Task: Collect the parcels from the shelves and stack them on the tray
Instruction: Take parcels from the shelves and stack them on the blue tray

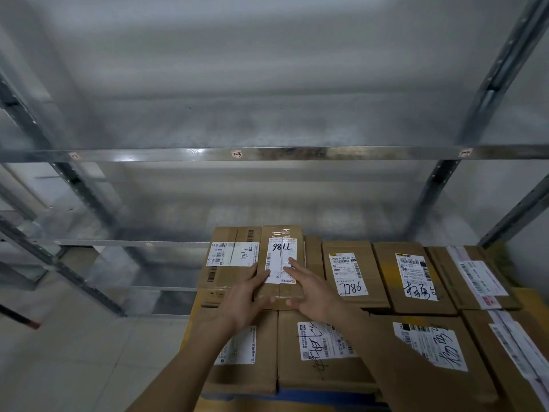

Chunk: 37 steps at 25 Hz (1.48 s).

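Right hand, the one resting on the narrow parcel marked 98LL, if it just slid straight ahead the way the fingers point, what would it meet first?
Probably nothing soon. The right hand points up along the narrow parcel, over its white label. Past the parcel's far edge only the bare metal shelf shows, though depth there is unclear.

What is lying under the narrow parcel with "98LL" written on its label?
The narrow parcel lies on other cardboard parcels, partly over the "A34" parcel. Both hands cover its near end, so what is beneath there is hidden.
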Motion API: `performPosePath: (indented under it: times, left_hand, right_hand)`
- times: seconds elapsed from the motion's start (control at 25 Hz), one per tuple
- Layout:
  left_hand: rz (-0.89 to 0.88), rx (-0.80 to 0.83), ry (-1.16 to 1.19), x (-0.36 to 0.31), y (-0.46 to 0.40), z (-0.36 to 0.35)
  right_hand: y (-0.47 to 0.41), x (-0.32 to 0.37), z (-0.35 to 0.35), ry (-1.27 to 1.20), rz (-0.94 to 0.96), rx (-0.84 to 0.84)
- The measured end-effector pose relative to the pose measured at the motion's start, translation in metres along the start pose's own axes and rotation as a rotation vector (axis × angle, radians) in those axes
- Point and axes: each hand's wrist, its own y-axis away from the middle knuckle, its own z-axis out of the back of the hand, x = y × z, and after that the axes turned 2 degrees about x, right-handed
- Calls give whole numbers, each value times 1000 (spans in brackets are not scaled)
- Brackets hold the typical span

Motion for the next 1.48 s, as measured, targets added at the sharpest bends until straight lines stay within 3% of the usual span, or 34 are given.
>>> performPosePath:
  times: [0.8, 1.0, 1.48]
  left_hand:
    - [22, 43, -15, -4, 7, 12]
    - [0, -29, -57, -32, 25, 41]
    - [-285, -41, -93, -149, 91, 54]
  right_hand:
    - [12, 4, 5, 92, -11, -31]
    - [57, 29, 34, 141, -2, -116]
    - [248, 63, 88, 321, -268, -376]
